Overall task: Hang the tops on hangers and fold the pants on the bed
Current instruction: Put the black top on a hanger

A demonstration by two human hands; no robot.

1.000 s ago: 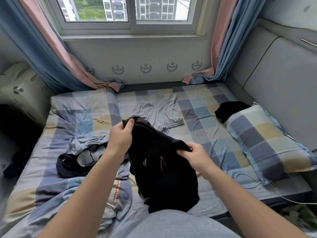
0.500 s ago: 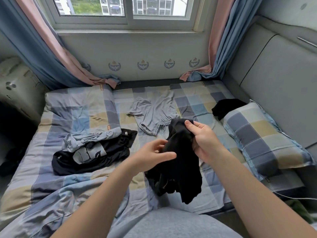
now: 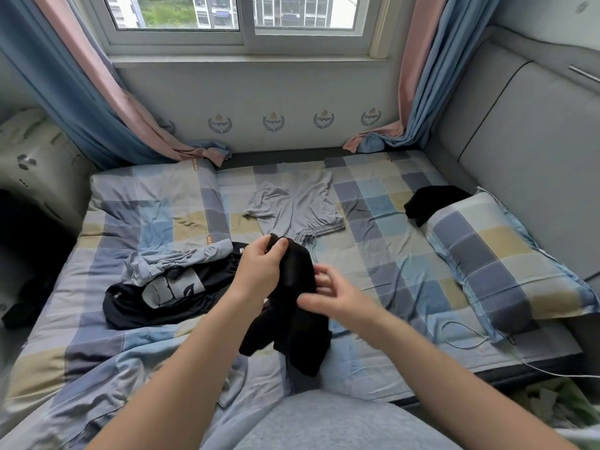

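A black garment (image 3: 293, 323) hangs bunched above the bed's near middle. My left hand (image 3: 261, 271) pinches its top edge, thumb on the front. My right hand (image 3: 331, 295) is blurred beside it, fingers spread against the cloth lower down; its grip is unclear. Grey shorts (image 3: 297, 207) lie flat beyond my hands. To the left, a black top with a grey print (image 3: 168, 295) lies crumpled under a light grey garment (image 3: 168, 259). Another black piece (image 3: 433, 203) rests at the pillow's far end.
The checked bed sheet (image 3: 389, 254) covers the mattress, with a matching pillow (image 3: 506, 261) on the right and a bunched quilt (image 3: 81, 368) at near left. A thin white cable (image 3: 467, 342) trails off the bed's right edge. Curtains hang either side of the window.
The black garment's top passed from my right hand to my left. My right hand dropped lower on the cloth. The garment shifted slightly left.
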